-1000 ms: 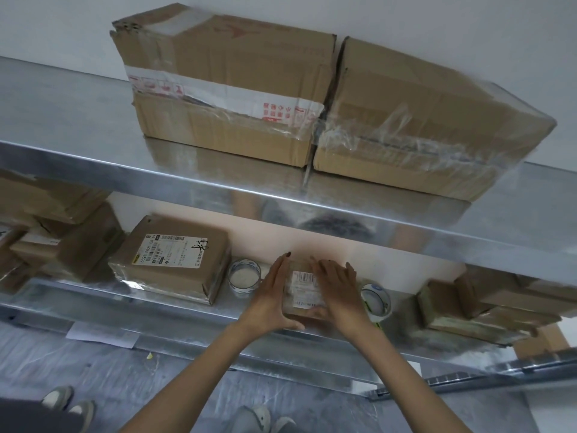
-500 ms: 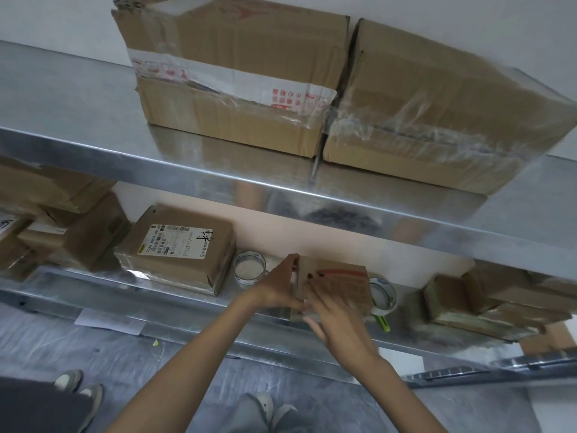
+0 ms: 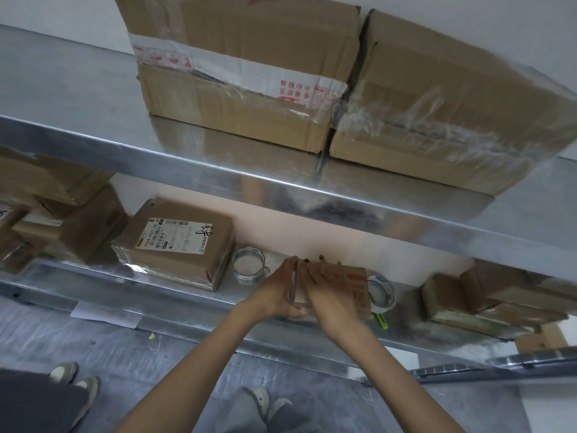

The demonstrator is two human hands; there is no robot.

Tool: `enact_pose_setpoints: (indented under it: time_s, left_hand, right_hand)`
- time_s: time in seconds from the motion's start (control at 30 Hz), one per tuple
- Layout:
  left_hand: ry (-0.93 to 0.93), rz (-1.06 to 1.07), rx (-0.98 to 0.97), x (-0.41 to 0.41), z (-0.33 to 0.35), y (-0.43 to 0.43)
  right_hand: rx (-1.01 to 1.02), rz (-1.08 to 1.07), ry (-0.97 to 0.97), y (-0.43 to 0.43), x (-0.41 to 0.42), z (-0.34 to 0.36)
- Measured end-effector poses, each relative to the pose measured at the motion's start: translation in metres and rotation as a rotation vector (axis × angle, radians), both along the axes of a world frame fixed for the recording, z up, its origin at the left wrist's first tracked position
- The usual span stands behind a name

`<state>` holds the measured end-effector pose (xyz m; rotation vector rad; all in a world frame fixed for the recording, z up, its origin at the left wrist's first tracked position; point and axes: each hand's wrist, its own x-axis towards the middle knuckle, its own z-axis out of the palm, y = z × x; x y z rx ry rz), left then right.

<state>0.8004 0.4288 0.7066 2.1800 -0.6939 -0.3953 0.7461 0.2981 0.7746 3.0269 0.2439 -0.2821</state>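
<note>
A small cardboard box (image 3: pixel 354 284) sits on the lower shelf (image 3: pixel 162 310) of a metal rack, close to its near edge, and both hands are on it. The left hand (image 3: pixel 274 293) lies against the box's left end, fingers straight and flat along that face, with the thumb down at the near bottom corner. The right hand (image 3: pixel 327 296) rests flat on top of the box, fingers spread and pointing towards the far wall, not curled round anything.

Just left of the box stands a roll of clear tape (image 3: pixel 249 267), and beyond it a larger labelled parcel (image 3: pixel 176 245). Touching the box's right side is a second tape roll (image 3: pixel 381 292), with a green-handled tool (image 3: pixel 381 320) poking out below it over the shelf edge. More brown parcels are stacked at the far left (image 3: pixel 62 220) and at the right (image 3: pixel 468 295) of the same shelf.

On the upper shelf (image 3: pixel 218 170) two large cartons stand side by side, the left carton (image 3: pixel 240 76) banded with white tape, the right carton (image 3: pixel 452 110) wrapped in clear film.
</note>
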Motion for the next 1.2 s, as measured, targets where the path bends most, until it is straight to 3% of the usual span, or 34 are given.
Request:
enact_pose_setpoints:
  time_s: [0.1, 0.23, 0.37, 0.43, 0.5, 0.67, 0.97, 1.2]
  left_hand:
    - [-0.028, -0.007, 0.022, -0.002, -0.002, 0.0]
    - [0.011, 0.037, 0.091, -0.003, -0.007, 0.002]
    - [0.204, 0.0, 0.031, -0.001, -0.005, 0.011]
    - [0.437, 0.006, -0.016, 0.004, -0.002, 0.018]
    - [0.556, -0.002, -0.009, 0.011, 0.0, 0.022]
    - [0.48, 0.084, 0.037, 0.021, -0.006, 0.018]
    - [0.243, 0.008, 0.077, 0.007, -0.014, 0.014]
    - [0.044, -0.029, 0.147, -0.008, -0.016, 0.013]
  right_hand:
    - [-0.044, 0.064, 0.169, -0.01, 0.016, 0.014]
    - [0.092, 0.041, 0.317, -0.02, 0.031, 0.015]
    - [0.101, 0.032, 0.177, -0.018, 0.022, 0.007]
    - [0.029, 0.041, -0.01, -0.012, 0.013, 0.005]
    - [-0.007, 0.021, -0.178, -0.004, 0.005, 0.001]
    - [0.031, -0.004, -0.208, 0.011, -0.017, -0.026]
    - [0.032, -0.012, -0.272, 0.03, -0.037, -0.034]
    - [-0.088, -0.017, -0.083, 0.035, -0.013, -0.033]
